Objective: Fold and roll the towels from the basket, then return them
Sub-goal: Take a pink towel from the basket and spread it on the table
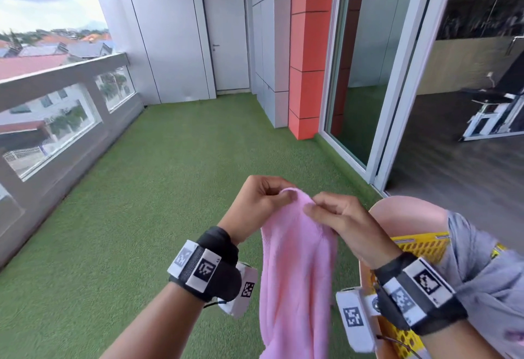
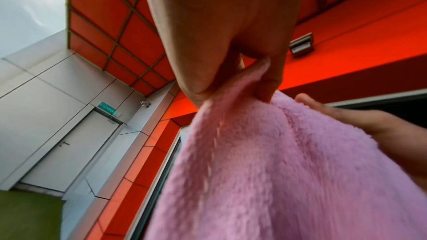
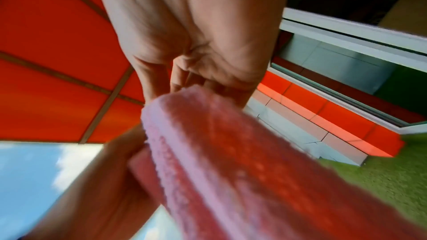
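A fluffy pink towel (image 1: 297, 268) hangs in the air in front of me, bunched lengthwise. My left hand (image 1: 263, 197) pinches its top edge between thumb and fingers. My right hand (image 1: 334, 216) pinches the same top edge just to the right, the two hands almost touching. The left wrist view shows the towel (image 2: 277, 161) draping down from my left hand (image 2: 242, 79). In the right wrist view the towel (image 3: 231, 152) runs from my right hand (image 3: 191, 83) toward the camera. The yellow perforated basket (image 1: 419, 248) sits low on the right, partly behind my right arm.
Green artificial turf (image 1: 170, 188) covers the balcony floor. A grey parapet with glass panels (image 1: 56, 109) runs along the left. A white door (image 1: 226, 38) stands at the far end, an orange column (image 1: 309, 60) and sliding glass doors (image 1: 368, 75) on the right.
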A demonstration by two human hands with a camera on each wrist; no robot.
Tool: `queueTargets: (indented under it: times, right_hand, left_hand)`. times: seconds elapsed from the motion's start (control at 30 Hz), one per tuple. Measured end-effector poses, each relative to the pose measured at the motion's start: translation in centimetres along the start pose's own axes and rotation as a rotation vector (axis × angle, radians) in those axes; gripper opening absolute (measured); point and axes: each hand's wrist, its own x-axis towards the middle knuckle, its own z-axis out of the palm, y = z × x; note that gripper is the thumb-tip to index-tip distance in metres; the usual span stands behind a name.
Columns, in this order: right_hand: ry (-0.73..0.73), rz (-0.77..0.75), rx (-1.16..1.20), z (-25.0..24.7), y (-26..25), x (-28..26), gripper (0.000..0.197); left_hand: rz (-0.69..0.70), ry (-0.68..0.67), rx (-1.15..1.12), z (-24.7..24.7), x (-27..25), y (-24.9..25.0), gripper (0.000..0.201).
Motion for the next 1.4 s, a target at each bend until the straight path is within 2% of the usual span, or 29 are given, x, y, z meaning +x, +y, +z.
queueTargets:
  times: [0.03,0.13,0.2,0.3,0.37,0.43,0.57,0.67,0.77,0.83,0.87,0.9,0.93,1.0,1.03,1.07,1.17,1.23,1.27,1.3,1.33,1.37,1.4]
  right_hand:
    - [0.065,-0.017,0.027,-0.4,0.0,0.1,0.019]
    - [0.283,-0.016,0.169,-2.6,0.5,0.2,0.018]
    - [0.341,0.003,0.176,-3.0,1.2,0.2,0.021]
    - [0.261,0.004,0.037,-2.0,2.4,0.0,0.032]
    - [0.096,0.047,0.037,-1.1,2.7,-0.3,0.031]
    - [0.021,0.064,0.093,-0.2,2.5,-0.3,0.033]
    - [0.138,0.007,0.092,-0.1,2.0,-0.3,0.022]
    - [0.215,-0.016,0.077,-0.8,2.0,0.1,0.018]
    - [0.496,-0.022,0.303,-3.1,0.7,1.4,0.015]
    - [0.611,-0.023,0.268,-4.3,-0.1,1.8,0.016]
    - [0.567,-0.004,0.162,-4.1,-0.1,1.7,0.017]
    - [0.437,0.034,0.036,-3.5,0.1,1.5,0.018]
    - [0.243,0.090,-0.088,-2.4,0.5,1.1,0.021]
    - [-0.140,0.166,-0.246,-0.3,1.3,-0.1,0.030]
    - [-0.224,0.159,-0.282,0.0,1.5,-0.4,0.034]
    - [-0.223,0.134,-0.294,-0.2,1.4,-0.5,0.035]
    - [0.051,0.055,-0.215,-2.6,0.9,0.4,0.031]
    - [0.257,0.049,-0.018,-4.1,0.7,1.1,0.060]
    - [0.364,0.068,0.106,-4.5,0.8,1.3,0.065]
    - [0.436,0.099,0.175,-4.6,1.1,1.3,0.055]
    - [0.444,0.141,0.175,-4.2,1.4,1.2,0.038]
    - [0.374,0.183,0.087,-3.1,1.6,0.6,0.026]
    - [0.240,0.197,-0.013,-2.0,2.3,0.0,0.022]
  left_hand:
    - [-0.015,-0.013,0.009,-0.1,-0.1,-0.3,0.012]
    - [-0.054,-0.038,-0.011,-0.3,-1.4,-1.8,0.039]
    - [-0.050,-0.002,-0.053,-0.1,-2.0,-2.1,0.047]
    - [-0.044,0.019,-0.075,0.2,-1.8,-1.0,0.046]
    - [-0.010,-0.089,0.068,0.4,-1.0,-0.4,0.040]
    - [0.008,-0.193,0.200,0.8,-0.4,-0.2,0.037]
    - [-0.002,-0.233,0.296,1.4,-0.3,-0.7,0.047]
    - [-0.049,-0.226,0.203,1.9,-0.9,-1.0,0.046]
    - [-0.129,-0.188,0.088,2.0,-2.6,-2.2,0.034]
    - [-0.154,-0.151,0.061,1.8,-3.4,-3.3,0.027]
    - [-0.142,-0.101,0.067,1.6,-3.4,-3.6,0.029]
    - [-0.119,-0.048,0.086,1.4,-3.1,-3.6,0.032]
    - [-0.099,-0.013,0.103,1.2,-2.8,-3.5,0.034]
    - [-0.075,-0.025,0.140,1.2,-2.2,-2.9,0.034]
    - [-0.075,-0.055,0.160,1.4,-2.1,-2.7,0.034]
    - [-0.077,-0.082,0.163,1.6,-2.2,-2.7,0.038]
    - [-0.112,-0.107,0.115,2.3,-3.0,-3.1,0.049]
    - [-0.123,-0.073,0.090,2.3,-3.6,-3.3,0.046]
    - [-0.129,-0.054,0.082,2.1,-3.6,-3.4,0.042]
    - [-0.130,-0.031,0.083,2.0,-3.6,-3.5,0.040]
    - [-0.130,-0.008,0.096,1.8,-3.4,-3.6,0.040]
    - [-0.130,0.002,0.115,1.7,-3.1,-3.6,0.043]
    - [-0.131,-0.007,0.132,1.8,-2.7,-3.7,0.045]
